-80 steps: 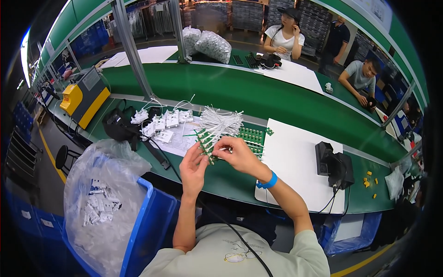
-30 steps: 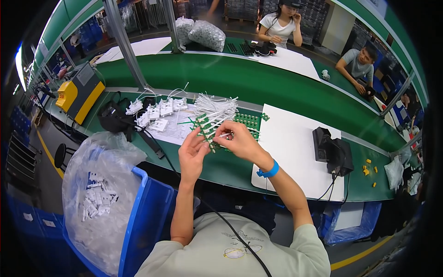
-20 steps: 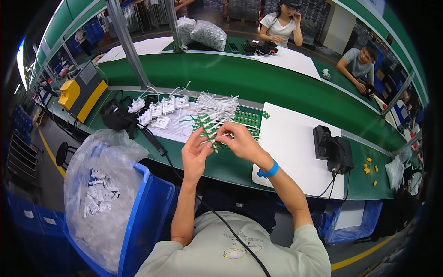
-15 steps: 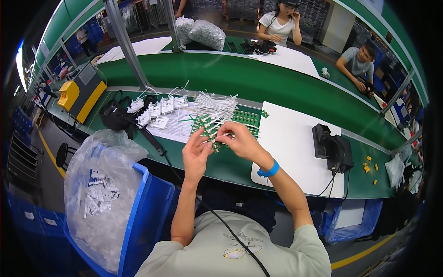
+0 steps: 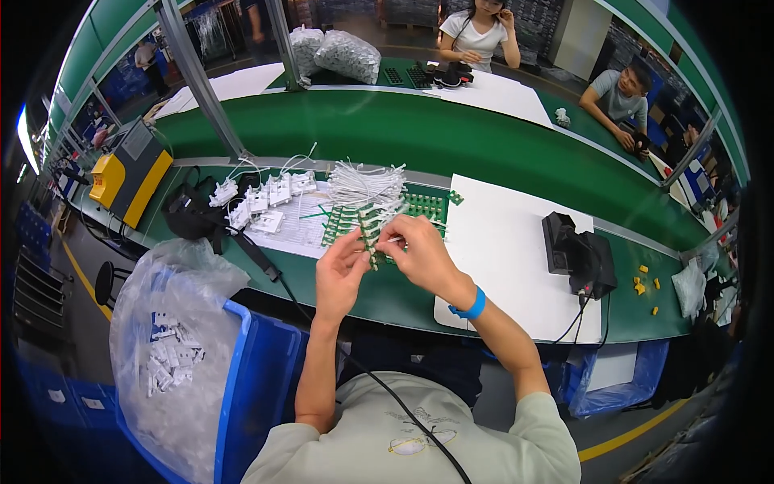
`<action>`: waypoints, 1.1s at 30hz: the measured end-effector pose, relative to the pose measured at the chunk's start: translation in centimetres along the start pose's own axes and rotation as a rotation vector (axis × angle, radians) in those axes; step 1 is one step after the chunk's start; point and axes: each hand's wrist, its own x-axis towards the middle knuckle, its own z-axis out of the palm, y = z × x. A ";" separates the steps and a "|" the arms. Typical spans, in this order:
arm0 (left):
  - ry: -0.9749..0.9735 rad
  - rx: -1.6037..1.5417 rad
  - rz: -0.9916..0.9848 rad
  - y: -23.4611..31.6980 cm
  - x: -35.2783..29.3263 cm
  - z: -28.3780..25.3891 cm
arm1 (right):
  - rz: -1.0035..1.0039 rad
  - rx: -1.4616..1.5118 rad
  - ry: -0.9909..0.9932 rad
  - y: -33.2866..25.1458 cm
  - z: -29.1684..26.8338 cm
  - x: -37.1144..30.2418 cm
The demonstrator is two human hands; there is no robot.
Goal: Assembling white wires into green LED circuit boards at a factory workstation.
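Over the near edge of the green bench, my left hand (image 5: 339, 273) grips a narrow green circuit board strip (image 5: 367, 229) between thumb and fingers. My right hand (image 5: 422, 252) is closed in a pinch against the strip's right side, where a white cable end seems to sit; the fingertips hide most of it. Just beyond the hands lies a bundle of white cables (image 5: 367, 185). More green circuit boards (image 5: 427, 206) rest behind my right hand, and others lie partly under the cables. To the left, several white plastic housings with cables (image 5: 278, 190) sit by a printed paper sheet (image 5: 300, 229).
A bag-lined blue bin (image 5: 256, 379) holding white parts stands at left. On the bench are a yellow-and-grey machine (image 5: 133, 172), a white sheet (image 5: 508, 278), a black device (image 5: 582, 256) and small yellow pieces (image 5: 640, 285). Two people sit beyond the green partition (image 5: 435, 133).
The view has shifted slightly, moving the bench leftward in the picture. My left hand now holds the strip more upright, with my right hand still pinching at its side.
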 end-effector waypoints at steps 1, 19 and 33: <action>-0.023 0.000 -0.016 -0.2 0.1 -0.1 | -0.001 -0.005 0.018 0.4 0.3 -0.1; 0.269 -0.025 -0.087 -4.7 1.4 -5.7 | 0.167 0.196 -0.169 5.7 5.4 6.7; 0.524 -0.042 -0.008 -2.0 0.3 -10.4 | 0.332 -0.349 0.018 17.5 11.2 16.6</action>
